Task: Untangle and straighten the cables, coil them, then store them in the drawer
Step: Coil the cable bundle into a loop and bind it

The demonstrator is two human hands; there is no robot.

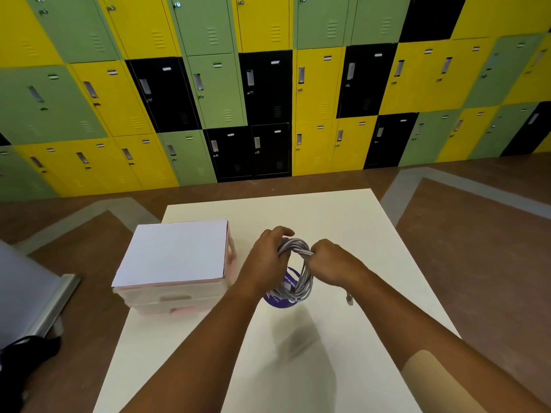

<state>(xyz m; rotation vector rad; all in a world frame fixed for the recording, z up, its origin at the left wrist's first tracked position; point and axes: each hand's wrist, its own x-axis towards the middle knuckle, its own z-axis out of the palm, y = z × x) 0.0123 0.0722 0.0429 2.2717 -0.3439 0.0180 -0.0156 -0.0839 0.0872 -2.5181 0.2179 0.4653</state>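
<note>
Cable coil [307, 278] in hand above desk [343, 368]: winding stage

Left: drawer unit [176, 263]. Small, white top, pink trim. It sits on the left part of the desk, and its drawer fronts appear closed. It stands just beside the working area, presumably so a finished coil has a short way to travel.

Centre left: left hand [265, 260]. Its fingers [283, 231] curl over and round the left side of the cable coil. Judged role: anchor, keeping the stacked loops from springing apart.

Centre: cable coil. Grey, several loops gathered into a rough ring, held between both hands just above the desk, to the right of the drawer unit. Under it lies a purple disc [278, 304] with print, partly hidden; its purpose cannot be told.

Centre right: right hand [331, 263]. Its fingers [320, 248] are closed in a fist round the upper right of the coil, bunching the strands together. Judged role: tightening or laying a turn.

Right: connector [349, 300]. The loose cable end hangs free below the right wrist, near the desk and apart from the ring. This suggests the winding is unfinished, with a tail to gather in.

Status, as judged: coiling well along, storage not yet begun.
</note>
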